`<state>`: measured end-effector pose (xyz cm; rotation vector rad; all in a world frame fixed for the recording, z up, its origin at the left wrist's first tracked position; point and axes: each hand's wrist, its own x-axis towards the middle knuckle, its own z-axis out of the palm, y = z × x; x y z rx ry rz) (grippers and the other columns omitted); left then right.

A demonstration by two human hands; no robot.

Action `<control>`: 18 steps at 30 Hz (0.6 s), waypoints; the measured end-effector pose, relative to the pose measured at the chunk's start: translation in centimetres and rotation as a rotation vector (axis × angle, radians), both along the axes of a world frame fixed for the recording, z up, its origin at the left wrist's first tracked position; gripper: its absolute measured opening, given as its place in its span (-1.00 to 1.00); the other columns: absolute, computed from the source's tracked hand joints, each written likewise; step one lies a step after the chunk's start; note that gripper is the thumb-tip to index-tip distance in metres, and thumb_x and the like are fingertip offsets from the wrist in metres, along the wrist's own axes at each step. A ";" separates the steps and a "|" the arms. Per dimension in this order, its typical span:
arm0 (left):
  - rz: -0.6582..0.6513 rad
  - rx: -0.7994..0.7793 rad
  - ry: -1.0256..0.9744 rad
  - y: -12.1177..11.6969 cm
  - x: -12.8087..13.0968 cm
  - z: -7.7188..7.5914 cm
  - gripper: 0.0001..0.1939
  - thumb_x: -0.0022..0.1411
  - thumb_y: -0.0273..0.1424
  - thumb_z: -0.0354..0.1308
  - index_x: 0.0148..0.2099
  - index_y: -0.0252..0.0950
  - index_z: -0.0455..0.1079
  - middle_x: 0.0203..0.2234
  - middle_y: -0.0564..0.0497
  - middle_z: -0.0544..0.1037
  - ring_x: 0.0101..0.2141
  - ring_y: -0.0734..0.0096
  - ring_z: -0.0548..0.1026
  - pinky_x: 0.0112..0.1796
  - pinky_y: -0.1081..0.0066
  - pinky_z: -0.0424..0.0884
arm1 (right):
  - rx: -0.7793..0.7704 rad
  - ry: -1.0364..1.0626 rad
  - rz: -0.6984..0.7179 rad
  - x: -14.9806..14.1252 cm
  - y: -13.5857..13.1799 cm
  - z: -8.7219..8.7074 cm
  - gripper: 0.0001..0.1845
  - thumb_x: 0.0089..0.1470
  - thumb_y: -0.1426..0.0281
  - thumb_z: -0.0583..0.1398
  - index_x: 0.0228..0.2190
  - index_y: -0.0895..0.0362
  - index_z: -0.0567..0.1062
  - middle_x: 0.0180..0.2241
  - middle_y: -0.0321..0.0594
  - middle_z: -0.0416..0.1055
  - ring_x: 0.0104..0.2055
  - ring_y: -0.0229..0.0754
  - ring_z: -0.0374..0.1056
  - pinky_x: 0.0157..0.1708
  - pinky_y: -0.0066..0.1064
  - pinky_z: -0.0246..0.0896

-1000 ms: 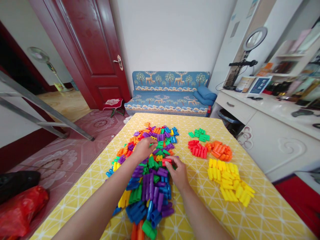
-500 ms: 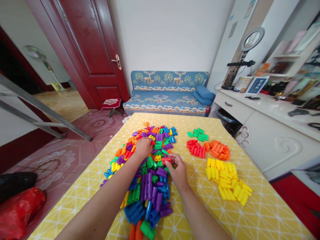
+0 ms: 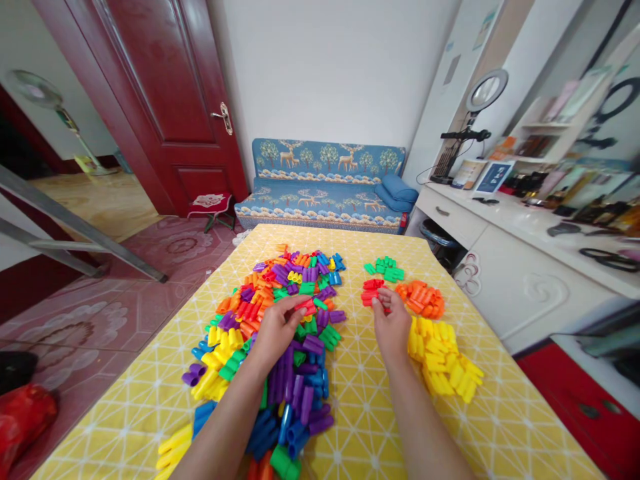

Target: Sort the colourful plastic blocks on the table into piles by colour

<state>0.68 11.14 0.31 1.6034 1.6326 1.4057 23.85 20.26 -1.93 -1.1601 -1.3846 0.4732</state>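
Note:
A mixed heap of bullet-shaped plastic building blocks (image 3: 287, 373) in purple, blue, green, yellow, orange and red covers the left half of the table. Over its middle, my left hand (image 3: 275, 328) pinches a red building block (image 3: 307, 307) between thumb and fingers. Further right, my right hand (image 3: 393, 325) has its fingers closed on a red block at the red pile (image 3: 371, 285); the fingers partly cover the pile. Beside that hand lie an orange pile (image 3: 424, 299) and a yellow pile (image 3: 443, 353). A small green pile (image 3: 387, 268) sits just behind the red one.
The table (image 3: 370, 427) has a yellow patterned cloth. Beyond it stands a blue sofa (image 3: 325, 190) against the wall. A white dresser (image 3: 530, 267) with a ring light is on the right. A metal ladder (image 3: 85, 230) and a red stool (image 3: 210, 203) are on the left.
My right hand has carried a red block rightward from the heap to the red pile. My left hand has come nearer with a red block in its fingers. The view has shifted slightly.

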 end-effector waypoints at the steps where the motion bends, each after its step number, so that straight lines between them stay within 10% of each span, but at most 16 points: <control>1: 0.001 -0.005 0.004 0.0 -0.1 0.0 -0.70 0.22 -0.29 0.14 -0.05 -0.25 0.53 -0.12 -0.09 0.60 -0.11 0.17 0.54 -0.09 0.24 0.44 | 0.017 -0.010 -0.022 0.9 0.5 0.0 -0.66 0.05 0.29 0.16 -0.15 0.18 0.51 -0.24 -0.07 0.52 -0.25 -0.10 0.42 -0.19 -0.23 0.35; 18: -0.019 -0.006 0.052 -0.3 -0.5 -0.5 -0.72 0.24 -0.32 0.14 -0.03 -0.22 0.52 -0.11 -0.07 0.60 -0.12 0.22 0.55 -0.10 0.28 0.46 | 0.068 -0.453 -0.240 3.0 4.5 1.1 -0.55 0.05 0.40 0.02 -0.10 0.22 0.55 -0.24 -0.02 0.41 -0.23 -0.02 0.33 -0.14 -0.18 0.23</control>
